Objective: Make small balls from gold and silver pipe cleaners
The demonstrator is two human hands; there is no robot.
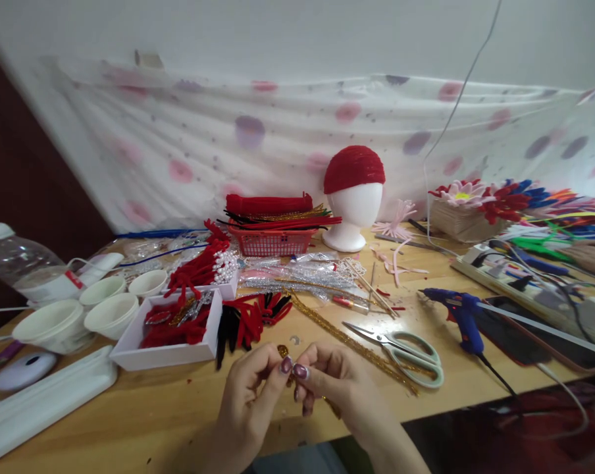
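Left hand [251, 388], right hand [334, 382], each grip pinching gold pipe cleaner [284, 352] (scissors [401, 349] nearby)

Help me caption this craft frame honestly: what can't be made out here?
Head view:
- Gold glittery pipe cleaner piece: mostly hidden by the left hand and right hand pinching it; shape unclear.
- Clear plastic bottle: cut off by the left edge.
- Another person's hand: cut off by the right edge.
- Blue hot glue gun: nozzle too small.
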